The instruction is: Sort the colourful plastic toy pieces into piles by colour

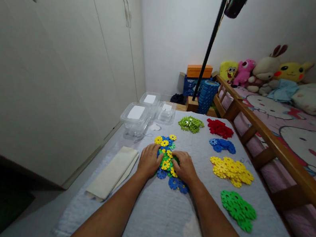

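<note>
A flat cluster of joined snowflake discs (167, 154) in yellow, blue and green lies on the grey cloth (164, 224). My left hand (149, 160) rests on its left edge, fingers curled onto the discs. On its right edge sits my right hand (184, 166), fingers bent over the green and yellow pieces. Both hands press or grip the cluster; the fingertips are partly hidden by it.
Sorted piles lie to the right: lime discs (191, 123), red discs (219, 128), blue discs (222, 145), yellow discs (231, 171), green discs (238, 209). Clear lidded boxes (137, 120) stand at the back left, a folded cloth (114, 172) at the left, a wooden bed rail (277, 148) on the right.
</note>
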{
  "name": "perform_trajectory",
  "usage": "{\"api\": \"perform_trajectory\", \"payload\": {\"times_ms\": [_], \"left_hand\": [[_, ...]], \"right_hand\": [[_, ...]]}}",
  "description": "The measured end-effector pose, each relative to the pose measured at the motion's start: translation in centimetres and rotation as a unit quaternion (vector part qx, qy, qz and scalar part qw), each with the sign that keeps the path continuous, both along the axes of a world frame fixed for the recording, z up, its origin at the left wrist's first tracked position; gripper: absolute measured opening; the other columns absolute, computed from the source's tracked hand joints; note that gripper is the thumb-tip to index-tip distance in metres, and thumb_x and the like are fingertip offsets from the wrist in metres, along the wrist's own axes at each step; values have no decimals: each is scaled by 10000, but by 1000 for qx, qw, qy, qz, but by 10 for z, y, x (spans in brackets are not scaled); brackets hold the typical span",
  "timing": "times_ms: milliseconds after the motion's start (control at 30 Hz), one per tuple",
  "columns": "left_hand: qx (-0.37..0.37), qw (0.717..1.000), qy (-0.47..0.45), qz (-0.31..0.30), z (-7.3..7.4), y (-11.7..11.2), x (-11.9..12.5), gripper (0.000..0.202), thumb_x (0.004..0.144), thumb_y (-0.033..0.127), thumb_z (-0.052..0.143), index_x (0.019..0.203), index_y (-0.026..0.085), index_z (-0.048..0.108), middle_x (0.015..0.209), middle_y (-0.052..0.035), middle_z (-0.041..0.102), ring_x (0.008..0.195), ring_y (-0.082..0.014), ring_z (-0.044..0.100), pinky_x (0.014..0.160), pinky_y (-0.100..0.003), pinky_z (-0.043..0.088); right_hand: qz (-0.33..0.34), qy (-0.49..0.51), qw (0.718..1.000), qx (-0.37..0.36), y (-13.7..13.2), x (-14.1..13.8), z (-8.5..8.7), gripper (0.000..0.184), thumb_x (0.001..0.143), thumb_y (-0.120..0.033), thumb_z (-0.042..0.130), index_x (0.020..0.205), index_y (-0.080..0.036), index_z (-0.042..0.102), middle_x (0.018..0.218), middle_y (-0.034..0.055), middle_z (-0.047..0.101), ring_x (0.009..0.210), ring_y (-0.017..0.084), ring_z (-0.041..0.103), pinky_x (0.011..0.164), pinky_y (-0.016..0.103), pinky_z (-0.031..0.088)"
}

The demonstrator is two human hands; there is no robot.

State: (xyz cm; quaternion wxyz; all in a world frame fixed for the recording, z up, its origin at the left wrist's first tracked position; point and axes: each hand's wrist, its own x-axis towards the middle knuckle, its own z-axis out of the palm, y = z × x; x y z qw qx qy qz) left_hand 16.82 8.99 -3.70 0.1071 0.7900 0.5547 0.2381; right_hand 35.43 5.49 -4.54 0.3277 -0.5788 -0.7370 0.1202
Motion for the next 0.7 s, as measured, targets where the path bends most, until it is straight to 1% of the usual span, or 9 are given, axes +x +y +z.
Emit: {"api": "perform_trajectory", "payload": {"times_ms": [133, 267, 433, 500, 567, 633, 700], "left_hand": [[-7, 1000, -16, 2, 0, 2, -1, 351, 958, 335, 511, 1265, 183, 588, 1311, -118, 631, 1271, -267, 544, 1119, -445, 394], [-13, 999, -39, -1, -1, 3, -2, 347, 954, 340, 522, 1265, 200, 586, 1342, -108, 617, 1281, -251, 540, 1128, -429, 386], [-10, 999, -33, 0, -2, 2, -1, 362, 936, 355, 550, 1266, 210, 583, 1350, -109, 607, 1287, -257, 532, 1134, -435, 380], [-5, 1000, -26, -4, -3, 2, -1, 377, 929, 362, 561, 1274, 212, 577, 1351, -110, 602, 1301, -260, 520, 1142, -440, 372], [-3, 1000, -25, -13, -4, 2, -2, 382, 925, 366, 564, 1278, 219, 575, 1345, -105, 604, 1311, -261, 513, 1149, -444, 365], [-5, 999, -35, -22, -4, 2, -3, 380, 923, 375, 565, 1269, 219, 583, 1344, -104, 604, 1312, -265, 513, 1154, -450, 363], [-9, 998, -58, -27, -4, 3, -4, 375, 920, 383, 565, 1250, 208, 601, 1353, -114, 592, 1319, -269, 511, 1157, -451, 366]], "right_hand": [[-4, -6, 1000, 6, 1, 0, -2, 264, 856, -151, 564, 1089, -197, 678, 1161, 88, 715, 1107, 249, 593, 1004, 405, 427], [-1, -10, 1000, 12, 0, 0, -3, 263, 870, -169, 557, 1104, -201, 673, 1162, 86, 715, 1108, 246, 590, 1005, 403, 427], [5, -12, 1000, 7, 0, 0, -5, 304, 873, -172, 549, 1145, -220, 675, 1193, 82, 713, 1122, 247, 602, 1004, 411, 434], [8, -1, 1000, 10, 1, 0, -6, 348, 872, -154, 526, 1180, -228, 669, 1210, 77, 712, 1138, 241, 609, 1023, 420, 431], [25, 19, 999, 14, 3, -1, -8, 379, 874, -137, 493, 1200, -228, 664, 1217, 74, 712, 1150, 226, 619, 1044, 418, 432], [43, 42, 998, 18, 6, 0, -9, 385, 882, -136, 462, 1200, -214, 664, 1210, 79, 715, 1144, 214, 631, 1043, 406, 450], [41, 59, 997, 23, 7, 1, -9, 372, 899, -152, 441, 1190, -198, 669, 1206, 93, 715, 1134, 214, 638, 1033, 400, 468]]}}
